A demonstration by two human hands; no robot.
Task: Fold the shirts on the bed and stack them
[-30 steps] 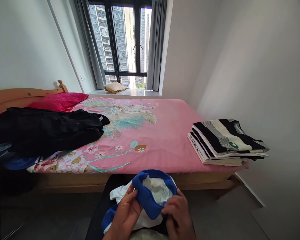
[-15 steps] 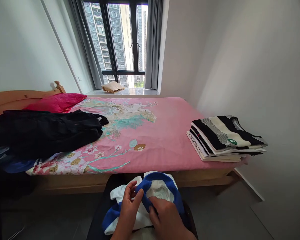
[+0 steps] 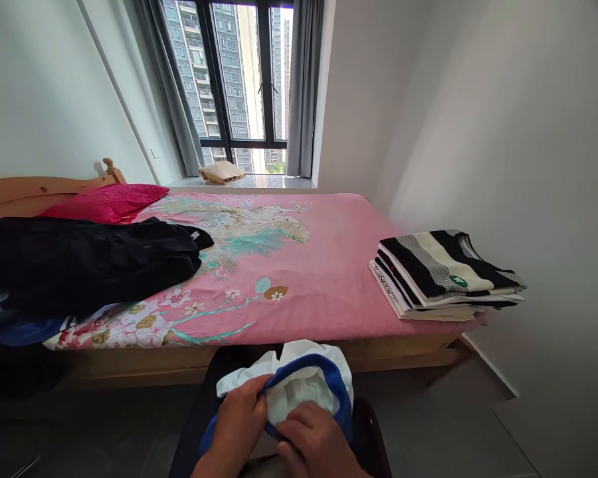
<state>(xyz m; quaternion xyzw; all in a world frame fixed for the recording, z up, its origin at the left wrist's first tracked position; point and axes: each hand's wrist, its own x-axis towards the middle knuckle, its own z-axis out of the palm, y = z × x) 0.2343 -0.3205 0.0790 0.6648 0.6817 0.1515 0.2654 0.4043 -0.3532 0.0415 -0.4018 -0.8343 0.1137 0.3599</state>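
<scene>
Two hands, both mine, are closed on one white garment (image 3: 299, 358) bunched low in my lap, in front of the near edge of the bed (image 3: 339, 265). My left hand (image 3: 236, 425) has its fingers curled around the left side of the blue band (image 3: 339, 392) that rings the garment's opening, thumb and fingertips pinching cloth. My right hand (image 3: 311, 441) lies just beside it on the lower part of that band, fingers bent down into the fabric; how firmly they grip I cannot tell, since the fingertips are tucked under. The two hands are nearly touching, and the blue ring stands open between and above them with white lining showing inside. On the bed's pink flowered cover, a heap of black clothes (image 3: 90, 262) sprawls at the left, with something blue (image 3: 24, 328) peeping from under its near edge. A magenta pillow (image 3: 109, 201) sits behind the heap, against the wooden headboard (image 3: 40, 189). Well apart from these, at the right edge of the bed, a neat stack of folded clothes (image 3: 443, 275) rests, the top piece striped black and cream. Past the bed, a tan bundle (image 3: 222, 172) lies on the sill under the tall window (image 3: 239, 73), which is flanked by grey curtains (image 3: 299, 86). Grey floor (image 3: 453, 431) runs along the right-hand wall.
</scene>
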